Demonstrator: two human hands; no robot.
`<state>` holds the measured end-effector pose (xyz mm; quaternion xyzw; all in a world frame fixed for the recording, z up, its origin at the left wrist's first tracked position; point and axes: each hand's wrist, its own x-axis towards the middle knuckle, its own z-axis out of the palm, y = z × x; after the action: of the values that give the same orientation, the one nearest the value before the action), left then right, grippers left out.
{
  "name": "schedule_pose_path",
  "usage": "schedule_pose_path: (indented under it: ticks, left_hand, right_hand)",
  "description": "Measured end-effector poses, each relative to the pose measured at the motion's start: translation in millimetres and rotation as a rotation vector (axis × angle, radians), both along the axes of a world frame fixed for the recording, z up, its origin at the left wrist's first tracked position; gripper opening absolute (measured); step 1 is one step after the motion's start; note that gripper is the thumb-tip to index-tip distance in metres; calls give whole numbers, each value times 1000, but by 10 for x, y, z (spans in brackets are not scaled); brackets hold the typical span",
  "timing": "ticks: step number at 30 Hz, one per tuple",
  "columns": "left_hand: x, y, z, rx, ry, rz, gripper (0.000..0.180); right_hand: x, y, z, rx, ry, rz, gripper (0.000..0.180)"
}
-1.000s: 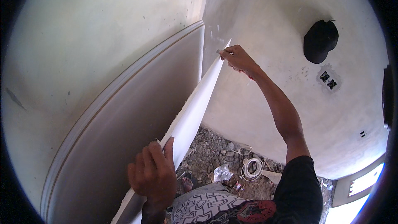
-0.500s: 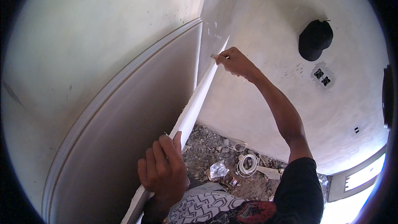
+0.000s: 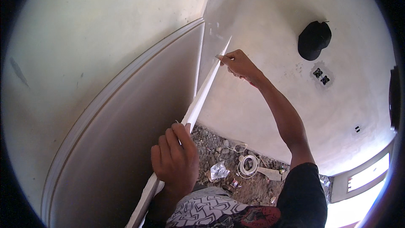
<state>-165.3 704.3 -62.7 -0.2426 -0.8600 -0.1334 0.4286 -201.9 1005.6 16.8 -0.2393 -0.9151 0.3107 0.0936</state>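
A long white board (image 3: 198, 104) with a rough, chalky edge stands on edge in front of me, running from low left up to the far middle. My left hand (image 3: 175, 156) is wrapped over its near edge, thumb on the white face side and fingers over the other. Farther along, my right hand (image 3: 240, 64) is closed at the board's edge. A small flat grey piece (image 3: 217, 56), blade-like, sticks out from its fingertips against the edge; the rest is hidden in the fingers.
A grey panel (image 3: 139, 114) with a moulded rim leans at the left wall. A black cap (image 3: 314, 40) hangs on the right wall above an open socket box (image 3: 321, 76). On the rubble floor lie a coil of white cable (image 3: 249, 166) and a clear plastic bag (image 3: 219, 170).
My left hand has slid a little up and right along the board's edge. My right hand stays almost in place at the edge, and the view has shifted slightly.
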Motion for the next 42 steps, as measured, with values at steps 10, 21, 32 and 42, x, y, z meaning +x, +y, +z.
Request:
schedule_pose_path:
  ticks: [10,21,32,42]
  left_hand:
    - [16,-45,28,-31,-11,-41,12]
    - [64,-156,76,-58,-77,-98,12]
    - [272,-284,53,-11,-265,-133,40]
    - [375,-322,42,-87,-273,-212,69]
  right_hand:
    - [54,-262,9,-51,-3,-11,44]
    - [263,-865,-120,-6,28,32,42]
    - [452,-1249,-1,32,32,95,30]
    - [74,-1061,-183,41,228,143,38]
